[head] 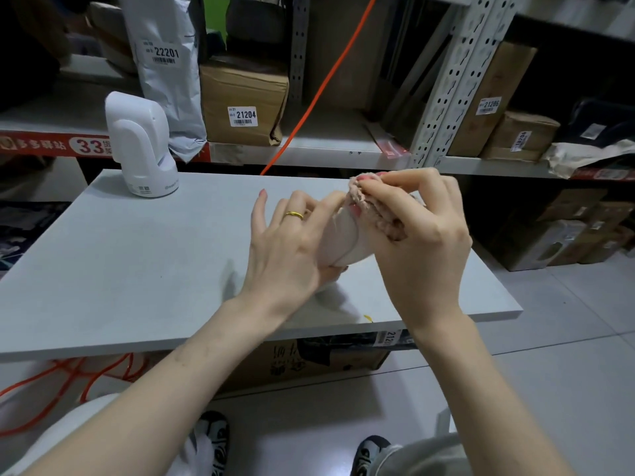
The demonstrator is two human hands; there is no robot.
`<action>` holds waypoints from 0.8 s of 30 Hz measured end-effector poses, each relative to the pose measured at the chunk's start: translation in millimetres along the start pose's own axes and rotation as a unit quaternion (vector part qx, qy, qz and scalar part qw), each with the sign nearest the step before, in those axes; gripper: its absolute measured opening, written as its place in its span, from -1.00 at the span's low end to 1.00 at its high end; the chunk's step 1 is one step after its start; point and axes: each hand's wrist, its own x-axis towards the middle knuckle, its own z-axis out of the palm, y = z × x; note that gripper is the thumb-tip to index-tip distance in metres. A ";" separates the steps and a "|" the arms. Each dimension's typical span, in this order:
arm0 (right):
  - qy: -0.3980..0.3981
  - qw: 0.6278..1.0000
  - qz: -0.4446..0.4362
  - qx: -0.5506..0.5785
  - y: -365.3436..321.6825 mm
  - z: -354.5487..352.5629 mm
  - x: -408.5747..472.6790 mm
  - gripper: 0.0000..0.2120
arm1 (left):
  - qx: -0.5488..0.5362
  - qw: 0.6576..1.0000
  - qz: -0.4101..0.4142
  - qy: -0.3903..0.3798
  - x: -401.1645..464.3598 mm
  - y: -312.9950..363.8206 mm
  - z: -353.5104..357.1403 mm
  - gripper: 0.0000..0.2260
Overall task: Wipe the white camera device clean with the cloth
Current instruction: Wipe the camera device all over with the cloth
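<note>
Above the right part of the grey table [137, 269], the left hand [292, 249] wraps its grip around a white camera device [340, 238], held clear of the surface. The right hand [422, 235] pinches a pinkish cloth [371, 207] closed against the device's far end. A second white camera [141, 146] stands upright at the table's far left corner.

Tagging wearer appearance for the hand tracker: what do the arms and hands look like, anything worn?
Both forearms are bare, with no sleeves, watch or gloves in view. The left hand wears a thin gold ring on one of its fingers. The right hand shows no jewellery. Nails on both hands are painted pink. No cables or markings on either arm.
</note>
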 end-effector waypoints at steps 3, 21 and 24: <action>-0.011 1.000 -0.005 -0.026 -1.0 1.5 0.1 -0.88 | -0.016 0.999 -0.031 -0.007 3.0 0.9 0.7 -0.30; -0.005 0.999 -0.030 -0.028 -8.9 9.1 -8.4 -0.89 | -0.008 0.998 -0.053 0.036 1.4 -1.7 8.7 -0.26; -0.011 0.999 -0.045 -0.017 -8.8 8.5 -15.3 -0.92 | -0.042 0.992 -0.108 0.044 3.2 -6.8 5.4 -0.33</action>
